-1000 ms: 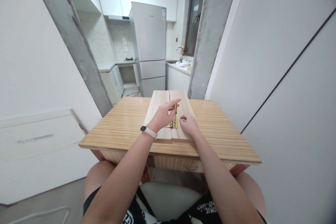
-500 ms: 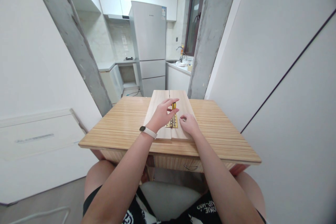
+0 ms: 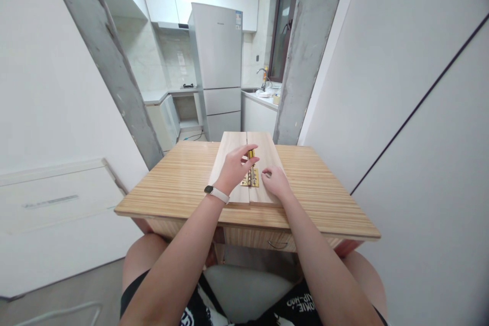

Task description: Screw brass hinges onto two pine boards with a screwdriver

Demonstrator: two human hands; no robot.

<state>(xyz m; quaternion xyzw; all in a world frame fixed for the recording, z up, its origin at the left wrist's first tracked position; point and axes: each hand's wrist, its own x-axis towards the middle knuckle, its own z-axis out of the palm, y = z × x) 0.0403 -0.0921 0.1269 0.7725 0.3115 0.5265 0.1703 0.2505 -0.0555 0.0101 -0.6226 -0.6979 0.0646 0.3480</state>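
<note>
Hinge [image 3: 255, 179], beneath the screwdriver [image 3: 251, 154] clamped between the left hand's [image 3: 234, 168] thumb and fingers; its pin follows the seam of the boards [image 3: 265, 145]. Right hand [image 3: 275, 180] curls just right of it; whether holding anything, cannot tell.

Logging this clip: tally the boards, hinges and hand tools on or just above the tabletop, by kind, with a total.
Pale wooden boards: 2 (left board, right board)
Brass-coloured hinge: 1, over the seam between the boards
Yellow-handled tool: 1, at the left hand's thumb and fingers
Total: 4
</note>
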